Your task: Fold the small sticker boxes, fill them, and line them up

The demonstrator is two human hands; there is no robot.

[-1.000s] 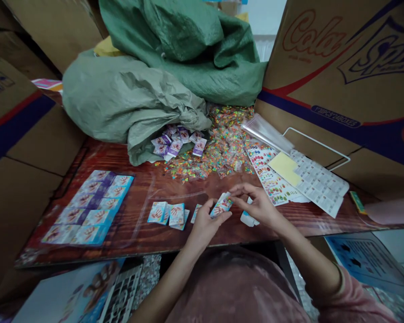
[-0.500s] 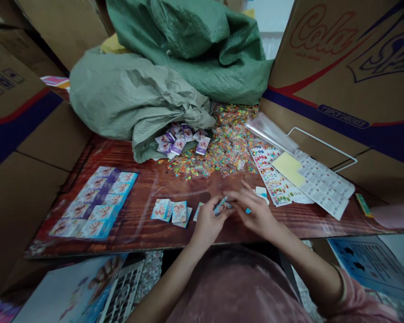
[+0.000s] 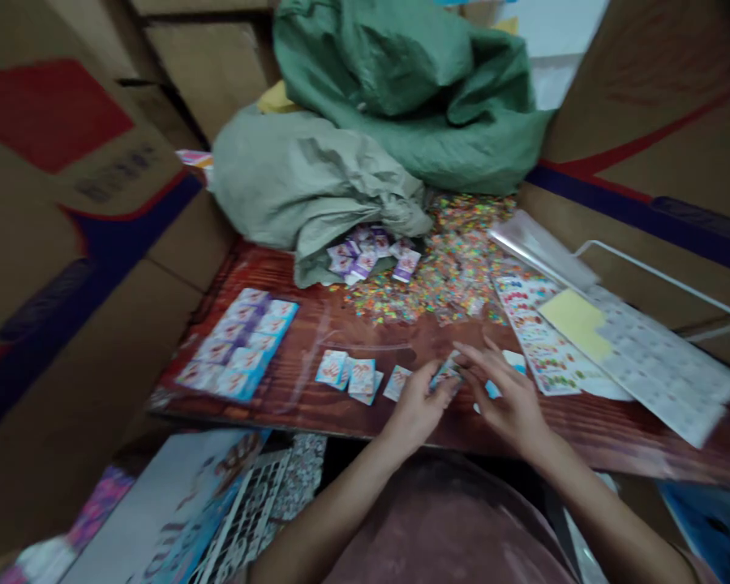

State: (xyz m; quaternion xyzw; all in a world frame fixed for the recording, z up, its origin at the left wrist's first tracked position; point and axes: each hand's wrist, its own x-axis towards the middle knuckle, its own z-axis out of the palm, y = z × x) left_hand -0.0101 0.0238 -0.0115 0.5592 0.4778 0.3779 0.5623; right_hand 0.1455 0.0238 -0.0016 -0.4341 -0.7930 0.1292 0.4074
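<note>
My left hand [image 3: 418, 405] and my right hand [image 3: 509, 399] meet over the near edge of the dark wooden table [image 3: 316, 320], both pinching one small blue printed packet [image 3: 445, 375] between the fingertips. Just left of my left hand lie a few loose packets [image 3: 356, 375] of the same kind. Further left, a flat block of several such packets [image 3: 238, 345] sits in neat rows. The picture is blurred by camera motion.
A heap of tiny colourful pieces [image 3: 447, 272] and purple packets [image 3: 371, 258] spill from grey-green sacks [image 3: 316, 182] at the back. Sticker sheets [image 3: 538, 345], a yellow pad [image 3: 577, 318] and a white sheet [image 3: 660, 357] lie right. Cardboard boxes [image 3: 66, 243] wall both sides.
The camera has swung left, shifting everything right in the picture. My hands have come down close to the table edge with the packet still held between them.
</note>
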